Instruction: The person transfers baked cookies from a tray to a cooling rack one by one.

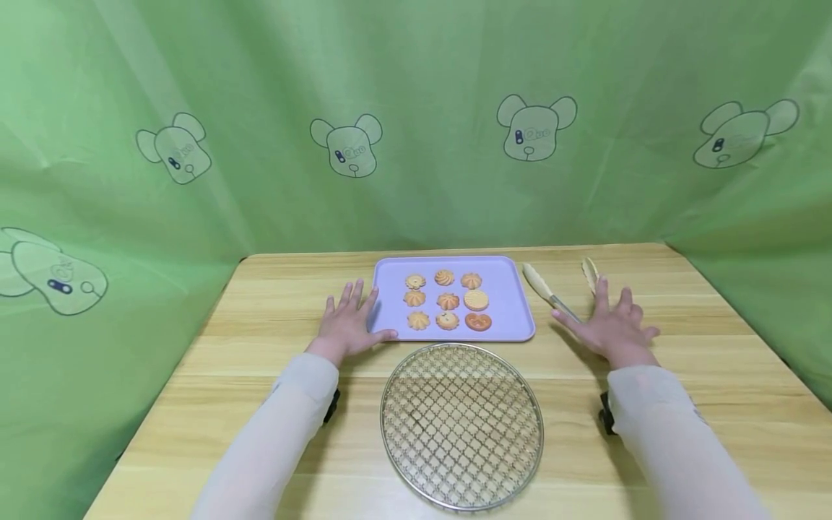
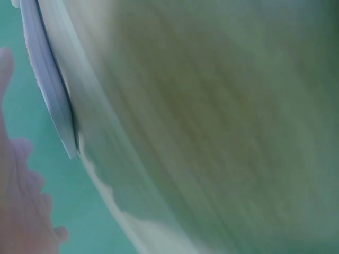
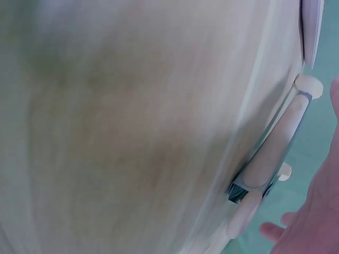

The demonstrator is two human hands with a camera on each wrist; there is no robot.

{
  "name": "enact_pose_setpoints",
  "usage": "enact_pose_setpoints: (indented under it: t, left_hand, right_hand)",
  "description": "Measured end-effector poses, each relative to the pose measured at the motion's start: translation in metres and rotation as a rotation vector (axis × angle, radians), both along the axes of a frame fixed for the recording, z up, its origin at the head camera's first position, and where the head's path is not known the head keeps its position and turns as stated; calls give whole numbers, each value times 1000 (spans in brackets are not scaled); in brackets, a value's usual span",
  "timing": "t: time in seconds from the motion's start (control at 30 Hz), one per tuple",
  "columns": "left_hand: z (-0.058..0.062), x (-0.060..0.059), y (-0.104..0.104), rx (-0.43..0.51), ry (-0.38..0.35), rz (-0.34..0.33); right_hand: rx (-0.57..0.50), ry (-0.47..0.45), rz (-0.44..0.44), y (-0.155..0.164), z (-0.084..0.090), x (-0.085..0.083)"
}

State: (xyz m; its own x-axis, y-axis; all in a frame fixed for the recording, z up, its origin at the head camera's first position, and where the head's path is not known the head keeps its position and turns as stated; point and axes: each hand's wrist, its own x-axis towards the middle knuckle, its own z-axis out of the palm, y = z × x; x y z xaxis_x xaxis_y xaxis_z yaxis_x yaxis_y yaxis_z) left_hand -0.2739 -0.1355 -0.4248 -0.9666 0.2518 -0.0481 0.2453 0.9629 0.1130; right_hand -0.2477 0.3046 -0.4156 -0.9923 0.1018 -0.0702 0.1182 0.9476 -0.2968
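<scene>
A lilac tray [image 1: 513, 303] lies at the back middle of the table, bearing several cookies [image 1: 448, 301] in rows. Beside its left edge, my left hand [image 1: 347, 328] has its fingers spread, the thumb near the tray's front left corner; whether it touches the tray I cannot tell. My right hand [image 1: 611, 328] is spread with nothing in its grip, over a pair of tongs [image 1: 538, 282] with pale tips. The hand hides part of the tongs in the head view. From the right wrist, the tongs [image 3: 278, 140] lie on the table beside the hand [image 3: 312, 222].
Between my forearms, in front of the tray, lies a round wire rack [image 1: 461, 426]. The wooden table [image 1: 240, 404] carries everything. A green curtain [image 1: 429, 209] with printed bear heads hangs behind the table and along both sides.
</scene>
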Motion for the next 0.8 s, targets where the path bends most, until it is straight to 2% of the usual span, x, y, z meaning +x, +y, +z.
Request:
enact_pose_setpoints:
  t: [0.3,0.57,0.8]
  left_hand:
    - [-3,-4,1,-13,-30,-39]
    - [-5,-8,-1,-7,-57,-36]
    - [-6,-12,-5,0,-101,-33]
  right_hand:
    - [-59,-10,-45,7,-3,-2]
    - [-99,-18,-72,12,-8,-5]
    - [-141,33,-84,15,-13,-8]
